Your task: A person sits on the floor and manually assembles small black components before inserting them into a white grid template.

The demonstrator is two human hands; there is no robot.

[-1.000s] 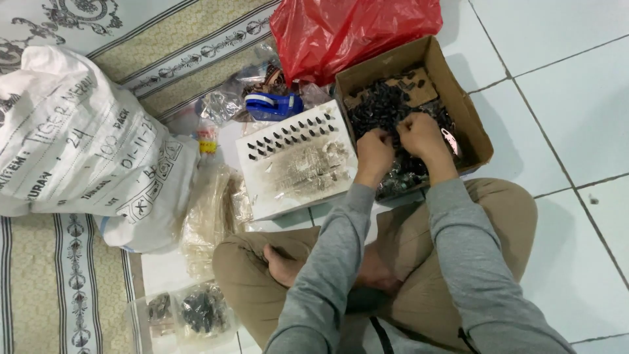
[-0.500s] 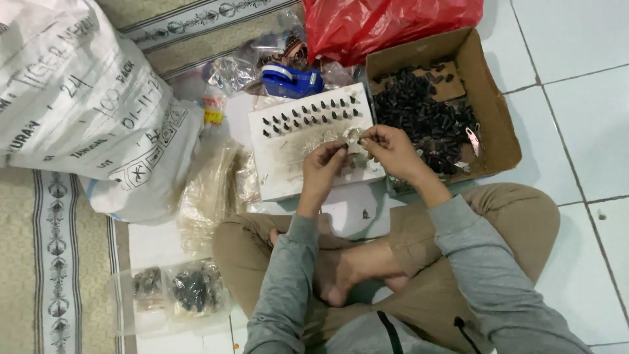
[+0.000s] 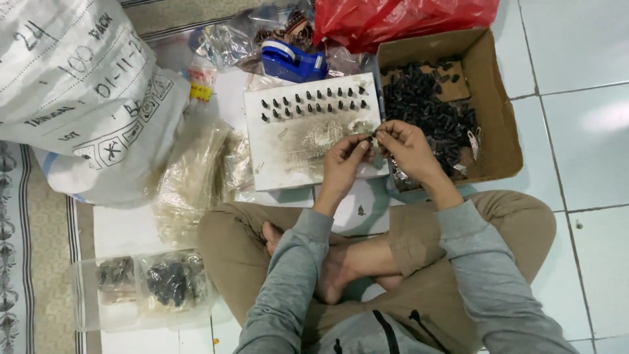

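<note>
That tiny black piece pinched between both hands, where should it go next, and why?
Probably onto the white board, beside the rows of black pieces already standing there. Both the left hand and right hand hold it right over the board's edge.

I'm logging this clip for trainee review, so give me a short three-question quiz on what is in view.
1. True or false: the box holds small black parts.
2. What blue thing lies above the white board?
3. Where do the left hand and right hand meet: A over the sack, B at the board's right edge, C inside the red bag?

Key: 1 true. 2 a tape dispenser. 3 B.
</note>
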